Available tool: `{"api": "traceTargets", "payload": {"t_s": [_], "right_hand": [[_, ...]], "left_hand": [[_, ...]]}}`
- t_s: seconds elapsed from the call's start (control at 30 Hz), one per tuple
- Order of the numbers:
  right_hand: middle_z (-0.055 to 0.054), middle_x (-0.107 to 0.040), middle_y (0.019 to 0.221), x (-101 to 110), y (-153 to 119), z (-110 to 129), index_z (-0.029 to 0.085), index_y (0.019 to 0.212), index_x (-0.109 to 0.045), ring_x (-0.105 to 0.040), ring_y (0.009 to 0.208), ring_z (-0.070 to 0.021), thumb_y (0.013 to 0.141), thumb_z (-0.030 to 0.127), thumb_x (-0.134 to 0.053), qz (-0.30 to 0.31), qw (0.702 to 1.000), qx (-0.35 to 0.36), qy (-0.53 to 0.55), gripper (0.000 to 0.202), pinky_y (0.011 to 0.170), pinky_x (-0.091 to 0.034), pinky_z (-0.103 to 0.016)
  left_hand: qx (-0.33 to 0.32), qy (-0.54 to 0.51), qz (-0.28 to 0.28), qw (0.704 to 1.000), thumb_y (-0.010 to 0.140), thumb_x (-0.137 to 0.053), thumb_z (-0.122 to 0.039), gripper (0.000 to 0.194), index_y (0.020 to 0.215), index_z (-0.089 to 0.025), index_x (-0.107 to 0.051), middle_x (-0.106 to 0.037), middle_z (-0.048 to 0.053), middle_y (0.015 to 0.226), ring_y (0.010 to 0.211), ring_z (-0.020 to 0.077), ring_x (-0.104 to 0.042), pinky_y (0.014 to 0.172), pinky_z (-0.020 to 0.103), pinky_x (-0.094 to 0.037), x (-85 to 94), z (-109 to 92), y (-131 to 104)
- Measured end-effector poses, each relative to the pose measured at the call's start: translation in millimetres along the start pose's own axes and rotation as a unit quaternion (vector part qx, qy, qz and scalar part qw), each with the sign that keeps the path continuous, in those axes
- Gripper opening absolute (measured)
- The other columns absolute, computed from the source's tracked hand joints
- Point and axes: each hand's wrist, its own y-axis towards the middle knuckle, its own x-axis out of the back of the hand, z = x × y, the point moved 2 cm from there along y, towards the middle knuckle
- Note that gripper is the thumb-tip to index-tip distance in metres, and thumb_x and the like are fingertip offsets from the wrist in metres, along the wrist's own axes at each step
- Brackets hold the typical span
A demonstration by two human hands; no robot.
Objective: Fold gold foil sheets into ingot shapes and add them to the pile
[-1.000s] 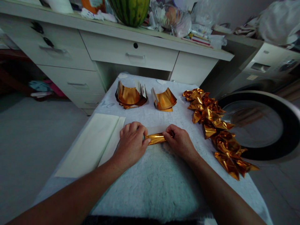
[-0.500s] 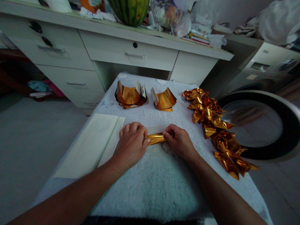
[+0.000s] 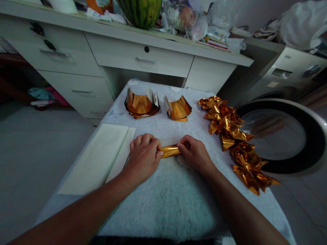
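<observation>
A narrow folded strip of gold foil paper (image 3: 170,151) lies across the cloth, with a pale sheet edge (image 3: 170,140) showing behind it. My left hand (image 3: 146,153) is closed on the strip's left end, thumb and fingers pinching it. At the right end my right hand (image 3: 194,152) pinches the strip between thumb and curled fingers. Beyond the hands stand two stacks of curved gold foil sheets, a larger stack (image 3: 140,103) and a smaller stack (image 3: 178,108). Folded gold foil pieces (image 3: 227,124) form a row along the table's right side.
A cloth-covered table (image 3: 163,204) carries everything I handle. White folded paper (image 3: 94,160) lies left of my left hand. Behind is a white desk with drawers (image 3: 145,59) and a watermelon (image 3: 140,12). A washing machine's open round door (image 3: 316,136) stands close on the right.
Both hands keep hold of the foil strip, almost in the same place. My left fingertips have shifted slightly at its left end. The whole view has drifted a little.
</observation>
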Motion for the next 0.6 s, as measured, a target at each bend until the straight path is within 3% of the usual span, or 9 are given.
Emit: {"api": "traceTargets", "payload": {"t_s": [0.3,0.6], "right_hand": [[0.006,-0.051,0.061,0.2,-2.6,-3.5,0.022,0.087,-0.052,-0.046,0.053,-0.0114,0.084,0.027,-0.056,-0.033,0.999,-0.005,0.037,0.007,0.054,-0.031,-0.023],[0.005,-0.054,0.066,-3.3,-3.6,0.3,0.022,0.093,-0.049,-0.047,0.056,-0.0127,0.081,0.022,-0.059,-0.035,0.999,-0.020,-0.027,0.016,0.056,-0.031,-0.024]], "left_hand": [[-0.027,0.035,0.000,0.999,0.086,-0.055,-0.023,0.009,0.093,-0.021,-0.060,-0.057,0.006,0.103,0.100,0.0276,-0.047,0.085,0.044,-0.034,4.5,-5.3,-4.5],[-0.055,0.076,-0.038,0.995,0.087,-0.058,-0.023,0.008,0.093,-0.019,-0.062,-0.059,0.009,0.104,0.097,0.0288,-0.048,0.085,0.046,-0.036,4.2,-9.3,-8.0]]}}
